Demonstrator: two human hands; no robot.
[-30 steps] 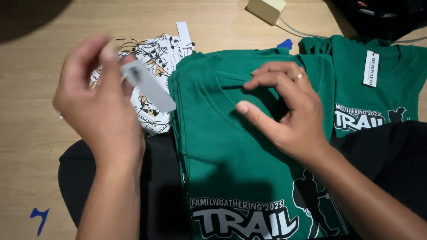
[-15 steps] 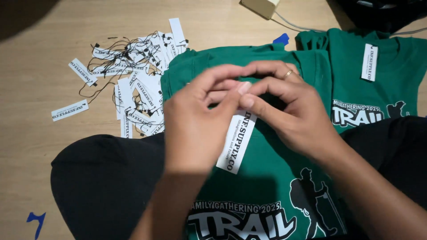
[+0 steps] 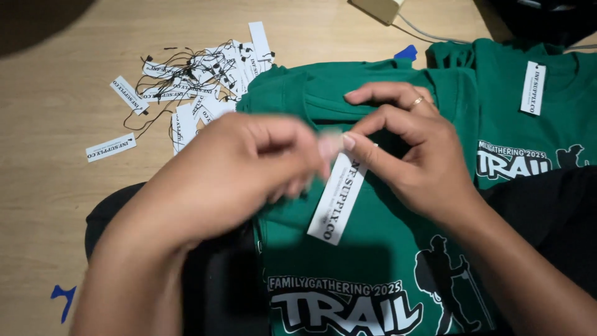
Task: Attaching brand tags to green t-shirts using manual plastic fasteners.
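We see a white paper tag (image 3: 337, 194) hanging at the picture's centre over a folded green shirt (image 3: 348, 261), pinched at its top between both hands. The left hand (image 3: 230, 165), at nine o'clock from it, closes its fingertips on the tag; the right hand (image 3: 413, 146), at two o'clock, grips likewise. A pile of loose tags (image 3: 186, 93) lies at ten o'clock on the wooden table (image 3: 50, 205).
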